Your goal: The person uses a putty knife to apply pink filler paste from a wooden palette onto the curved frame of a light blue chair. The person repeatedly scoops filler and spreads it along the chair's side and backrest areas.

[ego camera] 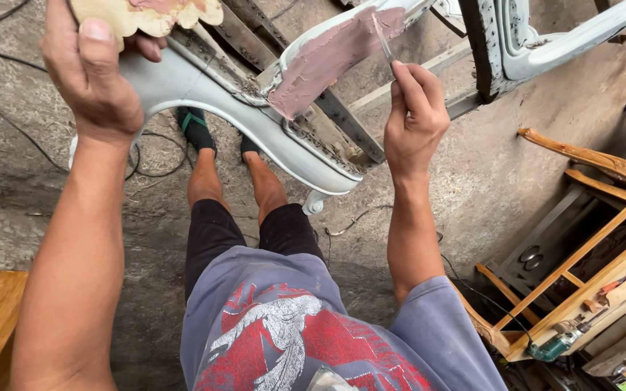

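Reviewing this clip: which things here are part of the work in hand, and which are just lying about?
In use:
- left hand holding a flat board smeared with pink filler
- right hand holding a thin blade
- grey carved chair frame, pink filler patch

Lying about:
- bare wooden frames
- green power tool
- cables on the floor

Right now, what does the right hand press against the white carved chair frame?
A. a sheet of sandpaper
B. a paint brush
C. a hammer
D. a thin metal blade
D: the right hand pinches a thin metal blade whose tip lies on the pink filler smeared over the white chair frame.
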